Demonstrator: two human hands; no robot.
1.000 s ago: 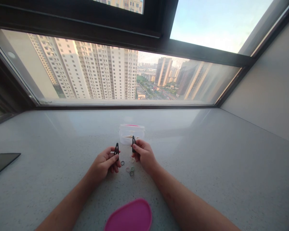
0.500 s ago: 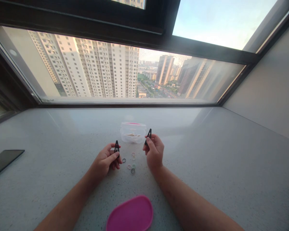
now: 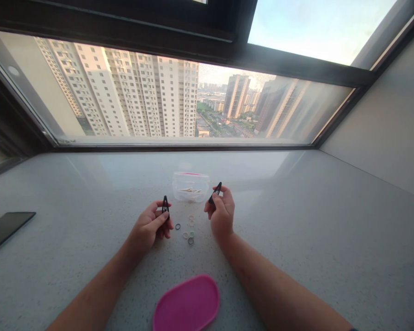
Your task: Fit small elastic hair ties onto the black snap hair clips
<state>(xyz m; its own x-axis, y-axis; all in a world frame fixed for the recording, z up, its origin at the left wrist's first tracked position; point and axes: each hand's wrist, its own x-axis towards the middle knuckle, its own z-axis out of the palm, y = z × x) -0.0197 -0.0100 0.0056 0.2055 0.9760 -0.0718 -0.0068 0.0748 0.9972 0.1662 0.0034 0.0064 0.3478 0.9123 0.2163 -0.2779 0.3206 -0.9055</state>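
My left hand [image 3: 151, 226] pinches a black hair clip [image 3: 165, 204] upright between thumb and fingers. My right hand [image 3: 221, 211] pinches a second black hair clip [image 3: 215, 191], tilted to the right, just beside a small clear plastic box [image 3: 190, 186] that holds a few thin pins. Between my two hands several small hair rings [image 3: 189, 228] lie loose on the grey speckled sill [image 3: 296, 220]. The box stands open, just beyond the rings.
A pink oval lid [image 3: 186, 304] lies near me between my forearms. A dark phone [image 3: 5, 230] rests flat at the far left. A wide window [image 3: 179, 101] runs along the back and a grey wall [image 3: 386, 119] closes the right side.
My right hand has carried its clip from in front of the box to the box's right side and tilted it. My left hand has barely shifted.
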